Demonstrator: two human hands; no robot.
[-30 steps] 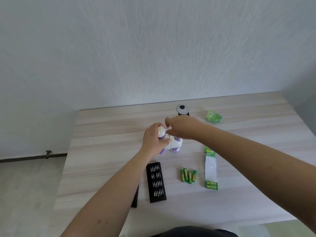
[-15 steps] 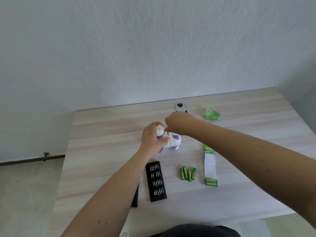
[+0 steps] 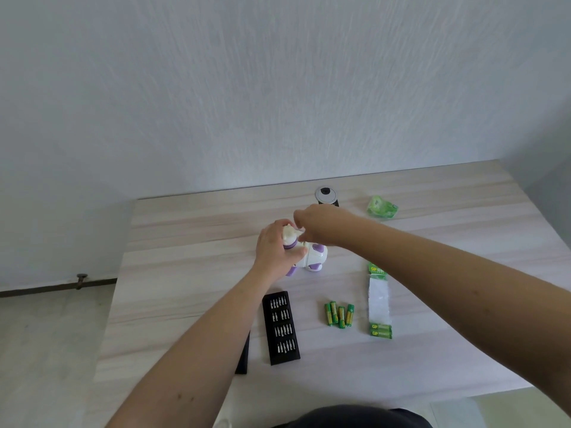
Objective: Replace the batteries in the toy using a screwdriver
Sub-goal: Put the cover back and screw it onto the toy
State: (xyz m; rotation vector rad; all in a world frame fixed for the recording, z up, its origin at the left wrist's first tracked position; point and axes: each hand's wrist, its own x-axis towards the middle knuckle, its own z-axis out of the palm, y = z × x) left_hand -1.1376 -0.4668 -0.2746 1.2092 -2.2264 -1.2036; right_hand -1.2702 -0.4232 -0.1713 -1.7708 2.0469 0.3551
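Toy (image 3: 312,256) is gripped on the worktop (image 3: 185,257), the left hand (image 3: 276,250) clamped round its near-left side. The right hand (image 3: 321,223) is pinched over its top from the far right; what it pinches cannot be told. Loose batteries (image 3: 339,315) are left nearer, well apart.

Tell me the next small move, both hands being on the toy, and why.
Probably keep the left hand clamped on the toy while the right hand works at its top: the loose batteries still lie untouched on the table.
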